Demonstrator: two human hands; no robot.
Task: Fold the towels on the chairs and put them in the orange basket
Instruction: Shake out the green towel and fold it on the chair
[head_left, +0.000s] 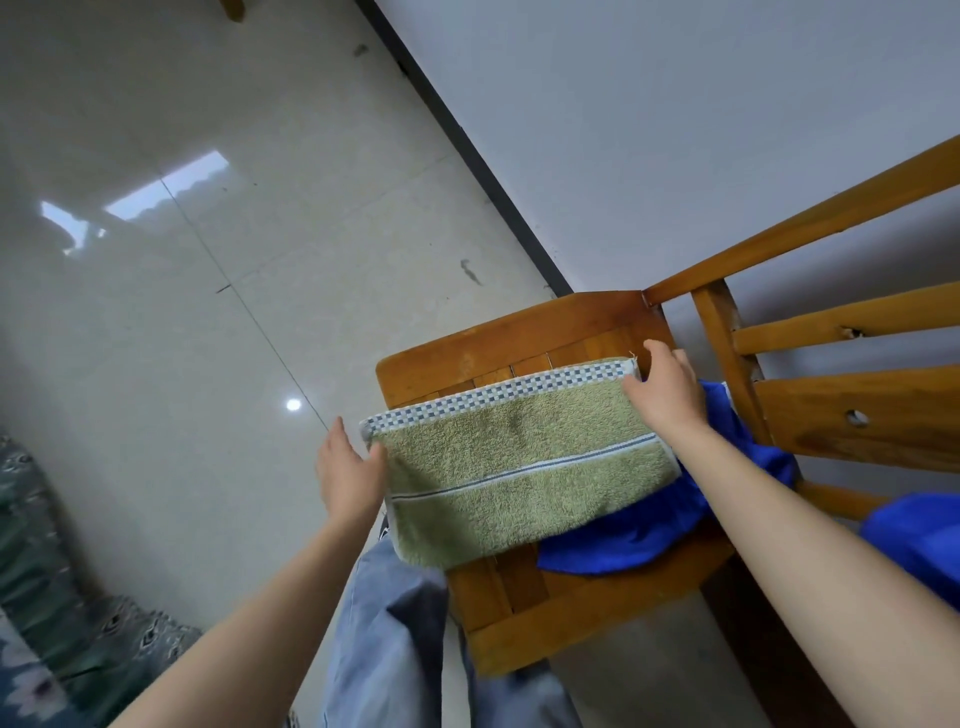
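Note:
A green towel with a blue-and-white checked border lies folded into a long rectangle on the seat of a wooden chair. My left hand holds its left end, thumb on top near the corner. At the far right corner my right hand grips the towel, thumb on the green pile and fingers round the edge. A blue towel lies crumpled under the green one and spills toward the chair back. The orange basket is out of view.
The chair's slatted back stands at the right, close to a grey wall. Glossy tiled floor spreads to the left. A patterned fabric sits at the lower left. My jeans-clad legs stand against the seat's front edge.

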